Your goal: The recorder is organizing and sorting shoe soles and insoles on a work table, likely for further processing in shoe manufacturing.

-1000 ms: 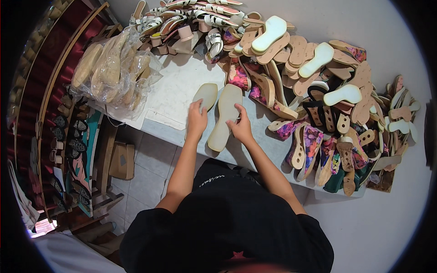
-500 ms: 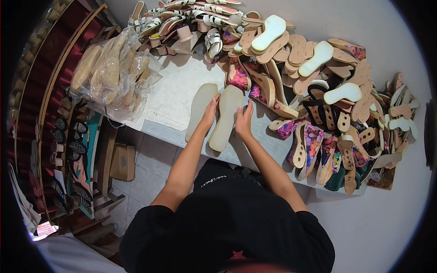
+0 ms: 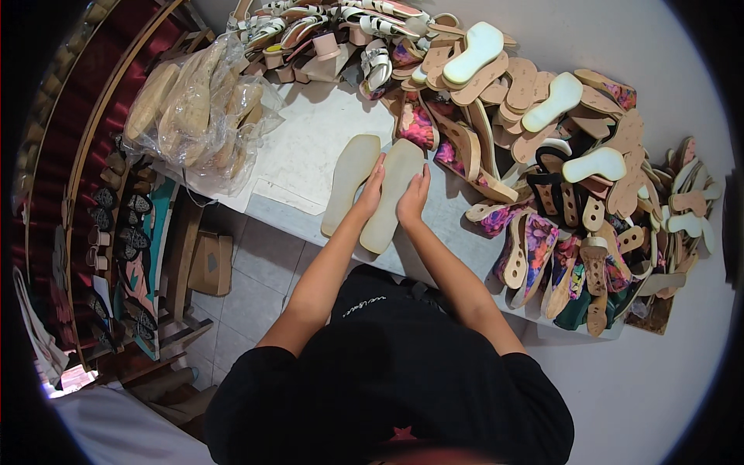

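Observation:
Two pale, translucent shoe soles lie side by side near the front edge of the table. My left hand point(image 3: 372, 188) rests between them, fingers straight along the left edge of the right sole point(image 3: 394, 195). The left sole point(image 3: 350, 186) lies just beside the back of that hand. Along the right sole's other edge is my right hand point(image 3: 415, 198), its fingers also stretched out and touching or almost touching it. Neither hand wraps around the sole.
A clear plastic bag of tan shoe forms point(image 3: 194, 116) sits at the table's left. White strappy sandals point(image 3: 310, 31) line the back. Floral wedge shoes point(image 3: 535, 240), beige insoles point(image 3: 624, 147) and pale soles point(image 3: 558, 101) crowd the right. A shoe rack point(image 3: 116, 232) stands left.
My right hand has come in to the right sole's edge, where it was slightly apart before. My left hand stays along the other edge. The whole view has shifted slightly.

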The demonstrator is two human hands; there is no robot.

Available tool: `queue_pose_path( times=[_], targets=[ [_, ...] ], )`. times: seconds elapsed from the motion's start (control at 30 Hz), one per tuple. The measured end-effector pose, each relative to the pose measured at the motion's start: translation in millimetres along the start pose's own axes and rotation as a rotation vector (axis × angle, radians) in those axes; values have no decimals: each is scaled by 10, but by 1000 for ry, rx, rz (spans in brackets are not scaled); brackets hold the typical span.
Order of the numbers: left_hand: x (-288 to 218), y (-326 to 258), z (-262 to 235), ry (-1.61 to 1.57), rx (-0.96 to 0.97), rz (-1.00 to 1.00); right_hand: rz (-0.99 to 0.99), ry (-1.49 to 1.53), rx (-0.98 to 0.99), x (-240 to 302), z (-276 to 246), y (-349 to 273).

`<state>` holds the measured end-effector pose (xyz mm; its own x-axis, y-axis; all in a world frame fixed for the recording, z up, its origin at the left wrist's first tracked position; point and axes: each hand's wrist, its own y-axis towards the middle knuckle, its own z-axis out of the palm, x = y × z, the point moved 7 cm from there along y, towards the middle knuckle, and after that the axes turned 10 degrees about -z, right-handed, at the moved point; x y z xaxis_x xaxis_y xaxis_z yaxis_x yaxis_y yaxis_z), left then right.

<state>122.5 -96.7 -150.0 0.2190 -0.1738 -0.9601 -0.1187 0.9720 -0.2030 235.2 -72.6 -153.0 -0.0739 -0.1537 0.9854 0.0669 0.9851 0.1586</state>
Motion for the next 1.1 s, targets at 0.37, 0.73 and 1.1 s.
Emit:
queue_pose_path(
  times=[0.37,0.73,1.1],
  targets=[
    [-533,-524,-701,752,-614,99,-152,-127,23,385,-191,150],
    [-358,-332,-633,1064,-716,-32,-305,-321,195,629,4,217],
    [-496,-232,-548,1084,-722,-54,-436,-764,467,874,146,236]
  ],
)
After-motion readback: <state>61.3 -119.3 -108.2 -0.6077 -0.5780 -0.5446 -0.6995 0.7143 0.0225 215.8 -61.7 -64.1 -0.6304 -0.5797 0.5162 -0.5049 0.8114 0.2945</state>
